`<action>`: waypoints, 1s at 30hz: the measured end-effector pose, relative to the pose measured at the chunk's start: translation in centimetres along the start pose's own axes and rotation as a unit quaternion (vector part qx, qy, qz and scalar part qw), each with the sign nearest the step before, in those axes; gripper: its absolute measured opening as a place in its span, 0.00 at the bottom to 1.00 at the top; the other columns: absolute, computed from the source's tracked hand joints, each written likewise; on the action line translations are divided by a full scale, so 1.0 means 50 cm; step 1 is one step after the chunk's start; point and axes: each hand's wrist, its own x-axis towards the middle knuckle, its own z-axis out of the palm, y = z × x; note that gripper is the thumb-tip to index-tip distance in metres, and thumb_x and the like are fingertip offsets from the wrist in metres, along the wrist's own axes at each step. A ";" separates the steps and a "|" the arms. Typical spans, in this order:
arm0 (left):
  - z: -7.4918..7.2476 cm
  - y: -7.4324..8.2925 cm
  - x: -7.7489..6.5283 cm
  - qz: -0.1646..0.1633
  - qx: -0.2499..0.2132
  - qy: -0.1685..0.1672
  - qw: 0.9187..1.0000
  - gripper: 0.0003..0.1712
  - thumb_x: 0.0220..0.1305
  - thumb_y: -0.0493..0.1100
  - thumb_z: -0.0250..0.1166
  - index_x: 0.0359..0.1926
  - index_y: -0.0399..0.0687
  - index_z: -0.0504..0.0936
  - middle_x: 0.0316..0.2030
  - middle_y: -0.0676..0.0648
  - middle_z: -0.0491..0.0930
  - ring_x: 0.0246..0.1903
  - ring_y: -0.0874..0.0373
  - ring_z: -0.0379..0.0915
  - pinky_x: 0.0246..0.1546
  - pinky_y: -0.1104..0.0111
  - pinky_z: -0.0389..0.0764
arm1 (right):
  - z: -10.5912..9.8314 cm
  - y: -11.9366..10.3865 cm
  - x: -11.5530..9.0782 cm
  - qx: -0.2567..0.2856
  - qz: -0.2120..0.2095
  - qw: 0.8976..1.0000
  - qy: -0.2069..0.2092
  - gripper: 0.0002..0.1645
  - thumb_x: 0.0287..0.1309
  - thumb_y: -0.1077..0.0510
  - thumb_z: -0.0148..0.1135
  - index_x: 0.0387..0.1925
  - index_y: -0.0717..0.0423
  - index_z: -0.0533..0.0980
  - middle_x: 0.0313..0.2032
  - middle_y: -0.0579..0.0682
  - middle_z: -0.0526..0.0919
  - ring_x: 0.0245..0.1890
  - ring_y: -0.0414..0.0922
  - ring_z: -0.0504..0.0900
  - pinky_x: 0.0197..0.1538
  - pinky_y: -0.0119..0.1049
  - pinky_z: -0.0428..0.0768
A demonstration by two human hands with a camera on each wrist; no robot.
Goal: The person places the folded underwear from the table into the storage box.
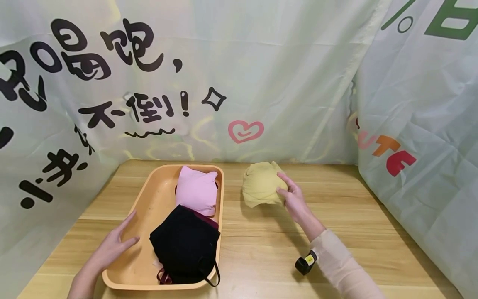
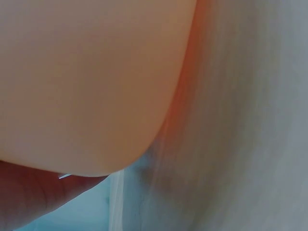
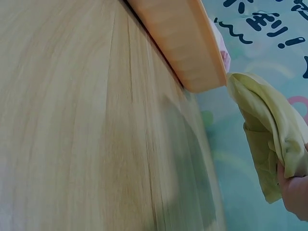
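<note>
My right hand (image 1: 293,197) grips the right edge of a folded yellow cloth (image 1: 261,185), held up over the table to the right of the tray. In the right wrist view the folded layers of the cloth hang from the thumb and fingers. My left hand (image 1: 113,245), fingers straight and spread, is at the left rim of an orange plastic tray (image 1: 154,199). Inside the tray lie a folded pink cloth (image 1: 196,191) at the back and a folded black garment (image 1: 186,245) with a thin strap in front. Dark red fabric (image 1: 206,219) shows beneath the black one.
The wooden table (image 1: 257,253) ends at a printed fabric curtain (image 1: 291,104) behind. More curtain (image 1: 425,124) closes off the right side. A black strap of the garment hangs over the tray's front right rim. A small black device (image 1: 305,263) sits at the right wrist.
</note>
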 end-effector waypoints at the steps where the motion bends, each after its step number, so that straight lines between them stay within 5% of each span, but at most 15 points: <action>1: 0.000 0.000 0.000 0.000 0.000 0.000 1.000 0.43 0.57 0.36 0.60 0.69 0.38 0.47 0.65 0.25 0.47 0.64 0.40 0.36 0.59 0.38 0.40 | 0.001 0.000 0.000 0.002 -0.001 1.000 -0.001 0.35 0.60 0.71 0.45 0.68 0.54 0.53 0.71 0.47 0.36 0.11 0.31 0.53 0.13 0.20 0.56; 9: -0.002 -0.002 0.001 0.008 0.000 0.000 1.000 0.44 0.56 0.35 0.60 0.69 0.36 0.47 0.63 0.23 0.47 0.60 0.25 0.39 0.54 0.32 0.45 | 0.017 -0.001 0.000 0.036 -0.008 0.999 -0.004 0.34 0.60 0.71 0.44 0.68 0.54 0.54 0.71 0.44 0.35 0.13 0.31 0.53 0.13 0.19 0.55; 15: -0.001 -0.001 0.002 0.008 0.001 -0.001 1.000 0.43 0.57 0.35 0.60 0.69 0.36 0.47 0.64 0.23 0.47 0.62 0.30 0.38 0.57 0.34 0.41 | 0.028 -0.001 0.001 0.057 -0.018 0.998 -0.009 0.34 0.60 0.72 0.43 0.68 0.55 0.54 0.71 0.46 0.34 0.16 0.31 0.54 0.16 0.18 0.56; 30: -0.003 -0.002 0.003 0.001 0.002 -0.004 1.000 0.44 0.56 0.35 0.61 0.68 0.34 0.47 0.63 0.22 0.46 0.60 0.23 0.40 0.53 0.32 0.47 | 0.059 -0.001 0.003 0.104 -0.035 0.993 -0.031 0.34 0.60 0.74 0.42 0.68 0.59 0.52 0.68 0.45 0.43 0.22 0.31 0.60 0.22 0.18 0.58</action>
